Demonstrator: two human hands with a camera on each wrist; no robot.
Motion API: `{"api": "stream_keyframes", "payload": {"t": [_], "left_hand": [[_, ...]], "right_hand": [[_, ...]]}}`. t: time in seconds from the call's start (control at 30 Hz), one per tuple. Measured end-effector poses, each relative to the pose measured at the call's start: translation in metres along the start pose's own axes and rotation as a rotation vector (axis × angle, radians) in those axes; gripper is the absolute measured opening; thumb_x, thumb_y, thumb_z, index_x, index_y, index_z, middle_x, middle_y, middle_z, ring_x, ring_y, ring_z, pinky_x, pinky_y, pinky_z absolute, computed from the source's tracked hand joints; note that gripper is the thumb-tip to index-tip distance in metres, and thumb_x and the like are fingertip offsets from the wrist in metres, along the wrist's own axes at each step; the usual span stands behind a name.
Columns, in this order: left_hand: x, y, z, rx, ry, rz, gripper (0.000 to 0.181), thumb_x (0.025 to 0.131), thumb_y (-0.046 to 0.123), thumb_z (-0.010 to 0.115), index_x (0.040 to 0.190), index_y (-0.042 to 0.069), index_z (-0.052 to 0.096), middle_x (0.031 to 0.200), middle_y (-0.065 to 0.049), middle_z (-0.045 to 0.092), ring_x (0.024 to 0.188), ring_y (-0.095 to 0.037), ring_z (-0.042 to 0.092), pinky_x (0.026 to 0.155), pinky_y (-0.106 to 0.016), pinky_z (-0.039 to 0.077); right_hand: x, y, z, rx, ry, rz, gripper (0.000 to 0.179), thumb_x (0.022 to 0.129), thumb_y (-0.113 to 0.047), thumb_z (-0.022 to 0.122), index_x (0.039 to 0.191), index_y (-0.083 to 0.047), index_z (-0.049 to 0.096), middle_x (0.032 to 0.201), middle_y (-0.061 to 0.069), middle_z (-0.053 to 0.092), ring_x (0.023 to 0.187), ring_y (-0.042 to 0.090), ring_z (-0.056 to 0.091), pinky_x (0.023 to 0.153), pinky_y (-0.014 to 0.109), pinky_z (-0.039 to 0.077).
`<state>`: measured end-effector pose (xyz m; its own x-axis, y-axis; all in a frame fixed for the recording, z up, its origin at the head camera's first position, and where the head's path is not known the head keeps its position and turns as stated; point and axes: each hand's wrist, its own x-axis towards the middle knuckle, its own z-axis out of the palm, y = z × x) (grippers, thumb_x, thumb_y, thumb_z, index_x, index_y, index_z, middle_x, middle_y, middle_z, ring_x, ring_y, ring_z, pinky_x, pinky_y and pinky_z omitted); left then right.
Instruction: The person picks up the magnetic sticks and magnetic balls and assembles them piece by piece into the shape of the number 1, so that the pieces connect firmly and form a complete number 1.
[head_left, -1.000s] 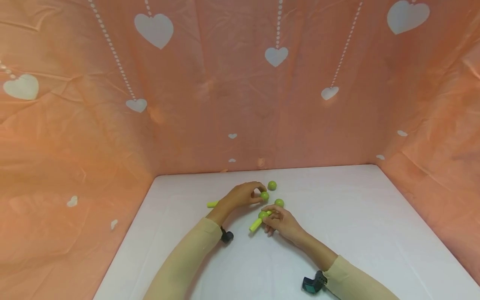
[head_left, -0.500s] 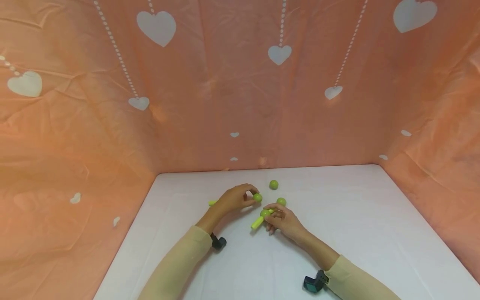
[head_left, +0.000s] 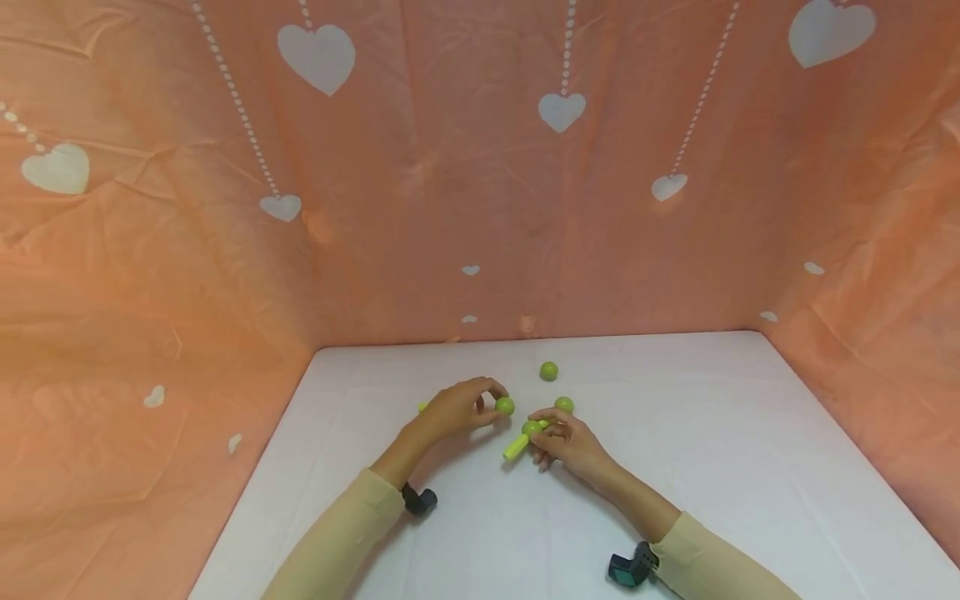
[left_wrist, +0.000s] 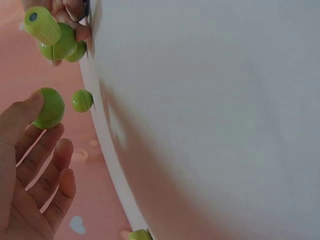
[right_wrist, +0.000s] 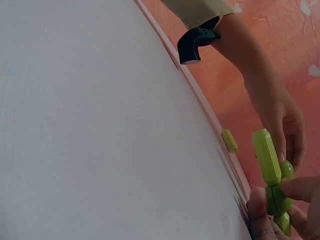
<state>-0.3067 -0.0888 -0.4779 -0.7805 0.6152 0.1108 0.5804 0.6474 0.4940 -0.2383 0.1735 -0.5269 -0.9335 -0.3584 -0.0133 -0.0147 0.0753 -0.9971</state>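
Observation:
My left hand (head_left: pixel 459 407) pinches a green ball (head_left: pixel 505 406) between thumb and fingertips, above the white table; a seam runs round the ball (left_wrist: pixel 50 108) in the left wrist view. To its right, my right hand (head_left: pixel 573 447) grips a second green ball (head_left: pixel 531 428) with a ribbed yellow-green rod (right_wrist: pixel 267 157) sticking out on both sides. The rod's near end (left_wrist: pixel 40 23) shows a small dark hole. Just beyond the right hand sits another green ball (head_left: pixel 564 404); whether it touches the rod I cannot tell. A further ball (head_left: pixel 549 371) rests farther back.
Another yellow-green rod (right_wrist: pixel 229 141) lies on the white table (head_left: pixel 675 417), mostly hidden behind my left hand in the head view. Orange cloth (head_left: pixel 480 208) with white hearts encloses the back and sides. Dark wrist cameras (head_left: pixel 633 567) are strapped to both wrists.
My left hand has moved left and toward me, carrying its ball away from the ball at the back. The right hand keeps its hold on the ball and rod, almost still.

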Motion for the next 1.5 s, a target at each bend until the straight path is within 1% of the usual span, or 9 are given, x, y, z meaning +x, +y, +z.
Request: {"api": "stream_keyframes", "payload": {"t": [0.27,0.4,0.5,0.67,0.77,1.0,1.13,1.33,1.5], "left_hand": [[-0.02,0.005,-0.005,-0.006,0.004,0.035,0.032,0.098,0.021,0.08,0.128,0.019,0.069,0.121,0.005,0.074,0.093,-0.01,0.063,0.076,-0.027,0.052],[-0.03,0.005,-0.005,-0.018,0.015,0.05,0.03,0.097,0.018,0.08,0.125,0.018,0.069,0.117,0.005,0.074,0.091,-0.01,0.063,0.074,-0.025,0.052],[-0.036,0.004,-0.005,-0.029,0.009,0.053,0.028,0.096,0.016,0.08,0.122,0.017,0.069,0.115,0.006,0.073,0.091,-0.011,0.063,0.074,-0.024,0.052],[-0.048,0.006,-0.005,-0.038,-0.028,0.085,0.027,0.094,0.011,0.079,0.119,0.016,0.07,0.113,0.005,0.073,0.091,-0.011,0.063,0.075,-0.023,0.053],[-0.053,0.006,-0.006,-0.031,-0.05,0.103,0.025,0.095,0.013,0.08,0.119,0.016,0.07,0.112,0.006,0.073,0.09,-0.01,0.063,0.076,-0.023,0.053],[-0.065,0.008,-0.005,-0.028,-0.101,0.093,0.027,0.099,0.021,0.08,0.123,0.021,0.068,0.115,0.01,0.07,0.093,-0.005,0.061,0.078,-0.023,0.053],[-0.069,0.013,-0.006,-0.03,-0.114,0.094,0.028,0.099,0.022,0.08,0.125,0.022,0.067,0.117,0.011,0.069,0.093,-0.005,0.061,0.078,-0.022,0.053],[-0.072,0.018,-0.006,-0.03,-0.102,0.12,0.029,0.099,0.021,0.08,0.125,0.022,0.067,0.118,0.011,0.069,0.094,-0.005,0.061,0.078,-0.022,0.052],[-0.073,0.019,-0.004,-0.034,-0.097,0.137,0.03,0.098,0.022,0.081,0.125,0.022,0.067,0.116,0.011,0.069,0.092,-0.003,0.06,0.077,-0.021,0.052]], "right_hand": [[0.001,0.0,0.0,0.012,-0.004,-0.009,0.043,0.105,-0.008,0.068,0.142,0.009,0.052,0.087,0.015,0.072,0.075,0.018,0.069,0.068,0.029,0.061],[0.001,0.0,0.0,0.018,-0.007,-0.007,0.044,0.105,-0.007,0.068,0.142,0.01,0.052,0.088,0.016,0.072,0.075,0.018,0.07,0.068,0.029,0.061],[0.001,0.001,0.0,0.019,-0.011,-0.007,0.044,0.105,-0.007,0.069,0.142,0.01,0.052,0.088,0.016,0.072,0.074,0.017,0.07,0.068,0.029,0.061],[0.0,0.001,0.001,0.011,-0.011,-0.008,0.044,0.105,-0.008,0.069,0.142,0.01,0.052,0.088,0.016,0.072,0.074,0.017,0.07,0.069,0.029,0.061],[0.0,0.0,0.001,0.001,-0.008,-0.008,0.045,0.105,-0.007,0.069,0.143,0.009,0.052,0.088,0.017,0.072,0.074,0.017,0.07,0.069,0.028,0.061],[-0.001,-0.002,0.002,-0.02,0.003,-0.003,0.045,0.105,-0.008,0.068,0.144,0.008,0.052,0.088,0.017,0.072,0.072,0.018,0.069,0.069,0.028,0.061],[-0.001,-0.002,0.002,-0.019,0.005,0.001,0.045,0.105,-0.008,0.068,0.144,0.008,0.052,0.088,0.016,0.072,0.072,0.018,0.069,0.07,0.029,0.061],[-0.001,-0.002,0.002,-0.022,0.0,-0.008,0.045,0.105,-0.008,0.068,0.144,0.008,0.051,0.088,0.016,0.072,0.071,0.017,0.069,0.07,0.028,0.06],[0.0,-0.002,0.003,-0.028,0.003,-0.006,0.044,0.105,-0.008,0.068,0.143,0.008,0.052,0.087,0.016,0.072,0.071,0.017,0.069,0.069,0.028,0.06]]}}
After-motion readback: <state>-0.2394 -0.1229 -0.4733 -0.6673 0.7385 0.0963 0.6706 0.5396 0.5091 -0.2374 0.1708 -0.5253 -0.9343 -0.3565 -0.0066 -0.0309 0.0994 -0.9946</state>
